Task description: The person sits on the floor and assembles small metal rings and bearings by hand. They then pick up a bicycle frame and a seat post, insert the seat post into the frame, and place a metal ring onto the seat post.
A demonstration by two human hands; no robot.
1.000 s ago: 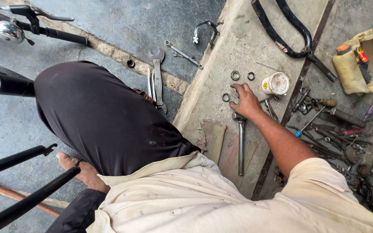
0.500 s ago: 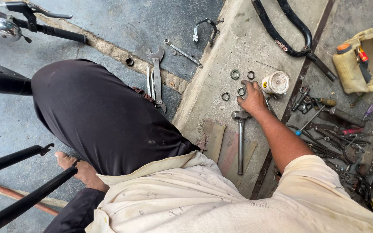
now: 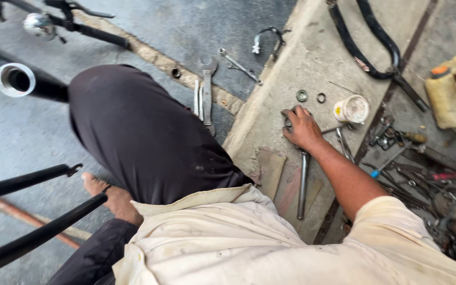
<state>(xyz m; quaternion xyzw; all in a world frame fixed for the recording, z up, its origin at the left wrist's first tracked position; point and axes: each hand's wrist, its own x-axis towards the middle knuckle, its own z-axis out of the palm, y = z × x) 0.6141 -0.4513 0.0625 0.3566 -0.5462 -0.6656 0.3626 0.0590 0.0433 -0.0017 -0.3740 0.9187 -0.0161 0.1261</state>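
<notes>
The right hand (image 3: 302, 126) curls over small rings (image 3: 288, 121) beside the wrench (image 3: 303, 179), none lifted yet; left hand unseen.

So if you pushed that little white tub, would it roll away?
Probably not. The white tub stands upright on the concrete slab, so it would likely slide or tip. It looks small, so likely light. On its side, its round shape could roll.

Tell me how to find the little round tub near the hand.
Start at the pale concrete slab running up the middle of the floor. The right hand rests flat on it, and just past its knuckles stands the small white round tub. Unlike the two little metal rings beside it, it is pale and taller.
</notes>
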